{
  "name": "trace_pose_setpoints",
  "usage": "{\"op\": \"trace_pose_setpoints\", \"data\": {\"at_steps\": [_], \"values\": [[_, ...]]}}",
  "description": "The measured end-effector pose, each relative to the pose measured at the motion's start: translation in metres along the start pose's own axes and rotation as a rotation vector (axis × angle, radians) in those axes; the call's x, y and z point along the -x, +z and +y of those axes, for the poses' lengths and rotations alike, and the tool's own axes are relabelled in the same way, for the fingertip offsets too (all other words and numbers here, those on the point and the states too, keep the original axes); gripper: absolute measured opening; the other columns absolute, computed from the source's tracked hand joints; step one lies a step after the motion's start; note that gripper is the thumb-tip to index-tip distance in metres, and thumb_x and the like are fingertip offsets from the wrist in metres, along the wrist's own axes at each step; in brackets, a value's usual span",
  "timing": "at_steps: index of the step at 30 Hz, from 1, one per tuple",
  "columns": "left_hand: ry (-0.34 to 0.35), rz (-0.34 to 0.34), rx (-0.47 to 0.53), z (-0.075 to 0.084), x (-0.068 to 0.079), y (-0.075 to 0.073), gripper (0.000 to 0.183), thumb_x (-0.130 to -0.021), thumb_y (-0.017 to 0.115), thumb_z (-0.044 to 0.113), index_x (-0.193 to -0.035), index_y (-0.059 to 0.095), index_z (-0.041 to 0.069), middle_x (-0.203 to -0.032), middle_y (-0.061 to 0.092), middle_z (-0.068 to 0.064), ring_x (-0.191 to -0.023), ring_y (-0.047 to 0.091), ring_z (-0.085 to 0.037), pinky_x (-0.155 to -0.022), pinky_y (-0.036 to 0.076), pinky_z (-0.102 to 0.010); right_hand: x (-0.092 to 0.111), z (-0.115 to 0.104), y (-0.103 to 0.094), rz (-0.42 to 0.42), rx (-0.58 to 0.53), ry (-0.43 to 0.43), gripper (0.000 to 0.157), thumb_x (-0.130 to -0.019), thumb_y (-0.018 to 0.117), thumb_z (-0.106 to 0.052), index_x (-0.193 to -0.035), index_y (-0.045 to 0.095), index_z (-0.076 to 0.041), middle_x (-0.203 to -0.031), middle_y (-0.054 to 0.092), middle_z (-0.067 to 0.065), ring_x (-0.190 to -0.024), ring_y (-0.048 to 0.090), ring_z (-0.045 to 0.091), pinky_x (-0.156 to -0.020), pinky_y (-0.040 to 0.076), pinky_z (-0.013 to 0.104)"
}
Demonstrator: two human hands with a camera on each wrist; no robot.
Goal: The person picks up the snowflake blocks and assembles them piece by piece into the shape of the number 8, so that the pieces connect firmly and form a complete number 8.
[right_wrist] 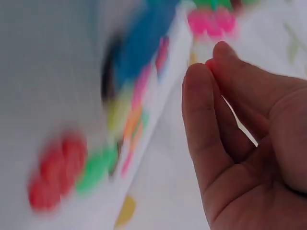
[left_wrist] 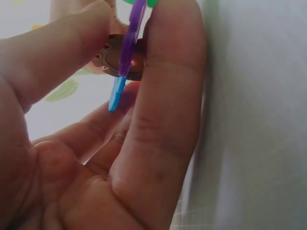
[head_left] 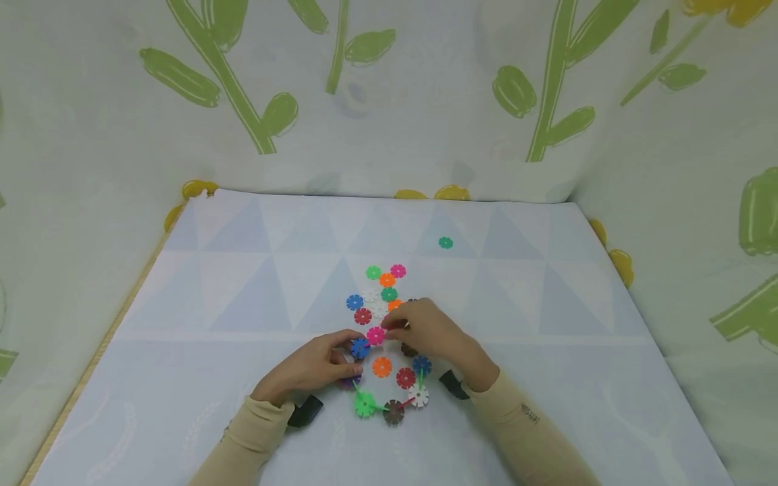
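My left hand (head_left: 322, 361) grips the left side of a ring of slotted plastic snowflake discs. Its fingertips are at a blue disc (head_left: 360, 348), with the thumb by a purple disc (left_wrist: 129, 48); a brown disc (left_wrist: 109, 60) is between them. A pink disc (head_left: 375, 335) adjoins the blue one. Beside its right edge is my right hand (head_left: 428, 329), finger and thumb tips together; I cannot tell whether they hold anything. Along the near side, the ring runs through green (head_left: 365, 404), brown (head_left: 394, 412) and white (head_left: 419, 395) discs. My right hand hides part of the ring.
Beyond my hands lies a loose group of discs, including a light green one (head_left: 373, 273), an orange one (head_left: 387, 279) and a red one (head_left: 362, 316). A single green disc (head_left: 446, 243) sits farther back. Inside the ring appear orange (head_left: 381, 367) and red (head_left: 405, 378) discs.
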State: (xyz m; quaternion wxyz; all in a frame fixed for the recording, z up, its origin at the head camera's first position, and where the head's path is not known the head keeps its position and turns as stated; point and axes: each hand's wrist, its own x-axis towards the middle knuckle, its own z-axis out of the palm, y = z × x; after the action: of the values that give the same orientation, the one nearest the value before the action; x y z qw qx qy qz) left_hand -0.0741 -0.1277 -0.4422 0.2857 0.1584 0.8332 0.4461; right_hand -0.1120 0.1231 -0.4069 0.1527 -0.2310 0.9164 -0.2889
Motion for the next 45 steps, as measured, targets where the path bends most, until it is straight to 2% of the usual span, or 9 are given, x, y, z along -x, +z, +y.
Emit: {"op": "trace_pose_setpoints", "data": {"at_steps": [4, 7, 10, 13, 19, 24, 32, 39, 45], "values": [[-0.015, 0.008, -0.005, 0.0, -0.002, 0.001, 0.059, -0.091, 0.077, 0.035, -0.142, 0.055, 0.016, -0.105, 0.069, -0.002, -0.079, 0.066, -0.011, -0.079, 0.05, -0.033, 0.003, 0.029, -0.028, 0.118, -0.078, 0.159, 0.017, -0.095, 0.074, -0.025, -0.109, 0.077, -0.015, -0.1, 0.075, -0.002, -0.088, 0.066, 0.014, -0.079, 0.058, 0.03], [-0.026, 0.015, -0.011, 0.001, -0.002, 0.002, 0.059, -0.091, 0.078, 0.036, -0.141, 0.055, 0.017, -0.11, 0.068, -0.002, -0.08, 0.066, -0.01, -0.08, 0.051, -0.033, 0.008, 0.057, -0.047, 0.162, -0.105, 0.264, 0.023, -0.098, 0.07, -0.029, -0.114, 0.075, -0.013, -0.103, 0.075, 0.003, -0.088, 0.066, 0.017, -0.08, 0.057, 0.034], [-0.031, 0.018, -0.018, 0.001, -0.002, 0.002, 0.058, -0.09, 0.078, 0.035, -0.141, 0.056, 0.018, -0.112, 0.068, -0.002, -0.081, 0.067, -0.009, -0.081, 0.051, -0.032, 0.015, 0.084, -0.061, 0.122, -0.094, 0.32, 0.029, -0.099, 0.068, -0.032, -0.118, 0.073, -0.011, -0.106, 0.074, 0.006, -0.09, 0.067, 0.019, -0.085, 0.056, 0.039], [-0.026, 0.018, -0.021, 0.001, -0.002, 0.002, 0.058, -0.091, 0.078, 0.035, -0.141, 0.055, 0.017, -0.109, 0.069, -0.002, -0.081, 0.066, -0.01, -0.081, 0.051, -0.034, 0.021, 0.104, -0.071, 0.059, -0.076, 0.34, 0.033, -0.098, 0.068, -0.034, -0.12, 0.072, -0.01, -0.112, 0.073, 0.008, -0.098, 0.065, 0.022, -0.092, 0.055, 0.043], [-0.02, 0.023, -0.027, 0.002, -0.003, 0.002, 0.058, -0.091, 0.077, 0.035, -0.142, 0.056, 0.017, -0.12, 0.066, -0.005, -0.087, 0.066, -0.01, -0.085, 0.053, -0.036, 0.034, 0.128, -0.082, 0.008, -0.092, 0.389, 0.03, -0.095, 0.071, -0.027, -0.118, 0.074, -0.008, -0.121, 0.071, 0.013, -0.111, 0.062, 0.029, -0.099, 0.051, 0.05], [-0.018, 0.021, -0.031, 0.003, -0.002, 0.002, 0.059, -0.091, 0.078, 0.035, -0.142, 0.055, 0.016, -0.121, 0.066, -0.005, -0.089, 0.067, -0.01, -0.085, 0.053, -0.036, 0.033, 0.127, -0.078, 0.007, -0.111, 0.422, 0.031, -0.094, 0.073, -0.028, -0.118, 0.075, -0.009, -0.123, 0.07, 0.013, -0.113, 0.06, 0.029, -0.1, 0.051, 0.049], [-0.03, 0.027, -0.017, 0.004, 0.0, 0.001, 0.057, -0.091, 0.078, 0.034, -0.141, 0.056, 0.017, -0.12, 0.066, -0.005, -0.087, 0.066, -0.011, -0.085, 0.052, -0.035, 0.016, 0.109, -0.065, 0.043, -0.115, 0.425, 0.033, -0.091, 0.077, -0.028, -0.117, 0.075, -0.008, -0.119, 0.072, 0.012, -0.109, 0.061, 0.028, -0.099, 0.051, 0.048], [-0.035, 0.023, 0.001, 0.004, 0.0, 0.001, 0.059, -0.091, 0.078, 0.032, -0.142, 0.055, 0.015, -0.091, 0.067, 0.0, -0.078, 0.061, -0.014, -0.072, 0.046, -0.032, -0.003, 0.085, -0.045, 0.072, -0.107, 0.391, 0.034, -0.087, 0.082, -0.027, -0.113, 0.075, -0.007, -0.105, 0.076, 0.008, -0.097, 0.065, 0.022, -0.094, 0.055, 0.044], [-0.039, 0.024, 0.006, 0.004, 0.0, 0.001, 0.059, -0.09, 0.078, 0.032, -0.142, 0.055, 0.015, -0.094, 0.066, 0.0, -0.079, 0.061, -0.014, -0.072, 0.047, -0.032, -0.013, 0.068, -0.031, 0.097, -0.112, 0.409, 0.037, -0.084, 0.084, -0.03, -0.113, 0.076, -0.008, -0.1, 0.073, 0.006, -0.092, 0.063, 0.021, -0.085, 0.058, 0.037]]}}
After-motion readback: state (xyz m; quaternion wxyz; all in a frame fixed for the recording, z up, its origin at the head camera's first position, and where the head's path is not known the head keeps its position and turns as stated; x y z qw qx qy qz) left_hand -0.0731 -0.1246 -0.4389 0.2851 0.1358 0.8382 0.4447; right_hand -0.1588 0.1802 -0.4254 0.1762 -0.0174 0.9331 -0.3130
